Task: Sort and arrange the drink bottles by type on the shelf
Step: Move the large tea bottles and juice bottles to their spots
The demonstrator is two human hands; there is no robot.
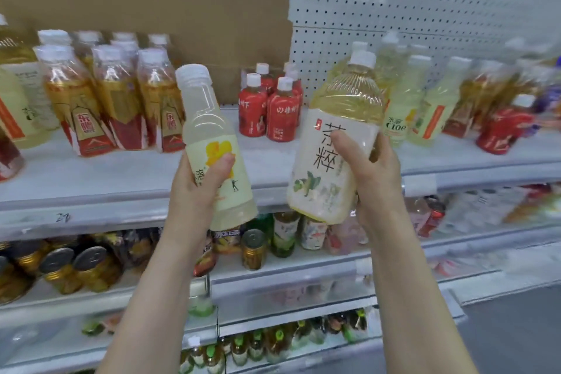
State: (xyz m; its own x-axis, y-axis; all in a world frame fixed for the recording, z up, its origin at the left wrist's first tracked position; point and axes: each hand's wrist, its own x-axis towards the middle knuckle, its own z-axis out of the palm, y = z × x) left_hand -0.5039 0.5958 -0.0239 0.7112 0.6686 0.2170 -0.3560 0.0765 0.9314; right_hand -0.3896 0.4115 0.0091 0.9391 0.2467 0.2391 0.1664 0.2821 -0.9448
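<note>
From the head camera, the left hand [200, 182] is wrapped around the lower half of a cloudy pale bottle [214, 143] with a yellow flower on its label, thumb pressed across the front. Its long axis tilts, cap up and to the left, base out past the front lip of the shelf [121, 173]. The right hand [370, 173] clasps a larger tea bottle [335, 143] holding yellowish liquid, thumb laid over the white label, fingers hidden behind it; this one leans cap up and to the right.

Both bottles are held clear of the shelf, in front of its edge. Beyond and to the right of the right hand stands a row of pale lemon bottles [397, 109], which look like the nearest match for the cloudy bottle, so the left hand would have to cross over to reach them. Straight ahead, between the two hands, a cluster of red bottles [270, 112] stands on the shelf. Gold-and-red bottles [106, 100] stand beyond the left hand, to its left.
</note>
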